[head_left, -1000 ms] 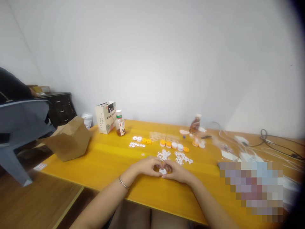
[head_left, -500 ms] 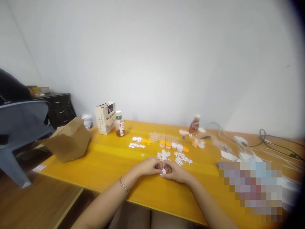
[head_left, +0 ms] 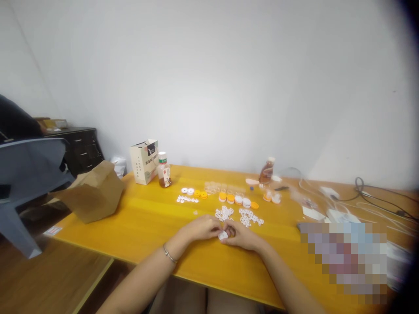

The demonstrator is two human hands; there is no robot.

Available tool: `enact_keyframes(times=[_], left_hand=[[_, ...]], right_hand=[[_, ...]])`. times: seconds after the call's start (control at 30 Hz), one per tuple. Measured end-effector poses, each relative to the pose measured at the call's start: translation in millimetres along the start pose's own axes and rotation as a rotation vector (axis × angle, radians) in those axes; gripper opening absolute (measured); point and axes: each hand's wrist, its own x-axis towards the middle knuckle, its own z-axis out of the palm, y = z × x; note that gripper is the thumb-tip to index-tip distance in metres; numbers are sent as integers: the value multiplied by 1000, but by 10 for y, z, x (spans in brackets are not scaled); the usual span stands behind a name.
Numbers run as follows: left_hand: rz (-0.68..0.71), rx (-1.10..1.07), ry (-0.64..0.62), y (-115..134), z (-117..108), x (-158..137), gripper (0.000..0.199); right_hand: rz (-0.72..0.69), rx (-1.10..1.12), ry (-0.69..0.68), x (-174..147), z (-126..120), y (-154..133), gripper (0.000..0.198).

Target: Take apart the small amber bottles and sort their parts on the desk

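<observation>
Close to the table's front edge, my left hand [head_left: 206, 227] and my right hand [head_left: 241, 235] meet around a small white round piece [head_left: 223, 235]. Both hands are closed, their fingertips pinching it from either side. Its exact kind is too small to make out. Just beyond my fingers lie two piles of small white plastic parts, a left pile [head_left: 224, 213] and a right pile [head_left: 250, 217]. Farther back stand yellow lids [head_left: 200, 194], white discs [head_left: 187, 191] and a row of yellow and white round caps [head_left: 238, 200]. Several small white pointed pieces [head_left: 187, 199] lie at the left.
A brown paper bag [head_left: 98, 192] stands on the left of the table, with a printed carton bag [head_left: 144, 162] and a bottle [head_left: 164, 171] behind it. Another bottle [head_left: 266, 171] is at the back. Cables [head_left: 369, 196] and a blurred-out patch [head_left: 347, 257] fill the right.
The white piece has turned slightly in my fingertips and shows more of its flat face. My left fingers have shifted a little; the things on the table look the same.
</observation>
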Motion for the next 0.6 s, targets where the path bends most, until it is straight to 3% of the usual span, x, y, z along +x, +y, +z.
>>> enact_keyframes(times=[0.2, 0.37, 0.6], left_hand=[[-9, -35, 7, -19, -10, -12, 11], [-128, 47, 96, -86, -77, -52, 8], [-256, 108, 9, -177, -112, -92, 6]], right_hand=[[12, -21, -3, -15, -4, -23, 19], [39, -24, 0, -29, -8, -75, 20], [50, -28, 3, -44, -9, -88, 21]])
